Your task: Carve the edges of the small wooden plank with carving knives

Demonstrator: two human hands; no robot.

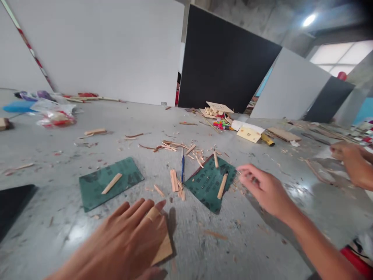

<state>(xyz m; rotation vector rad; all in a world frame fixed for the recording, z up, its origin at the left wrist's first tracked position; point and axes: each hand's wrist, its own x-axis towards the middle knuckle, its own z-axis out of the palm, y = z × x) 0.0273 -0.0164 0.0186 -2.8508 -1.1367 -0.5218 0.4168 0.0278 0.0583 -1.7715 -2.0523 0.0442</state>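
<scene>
My left hand (128,237) is wrapped over a flat piece of pale wood (163,247), whose right edge shows past the fingers. A tan strip like a bandage circles one finger. Off to the right, my right hand (264,188) hovers beside a green sandpaper sheet (204,186), thumb and fingertips drawn together. A tiny pale sliver seems to poke out of them, too small to name. Two short wooden sticks, one upper (216,159) and one lower (222,186), lie on that sheet. Another green sandpaper sheet (96,190) carries a single wooden strip (112,183).
Between the sheets lie a blue pen (182,168), small wood strips (174,180) and shavings. Plastic bags (58,112) sit at the far left. A pale box (249,134) stands further back, before a black panel (224,62). Another person's hands (349,155) are at the right edge.
</scene>
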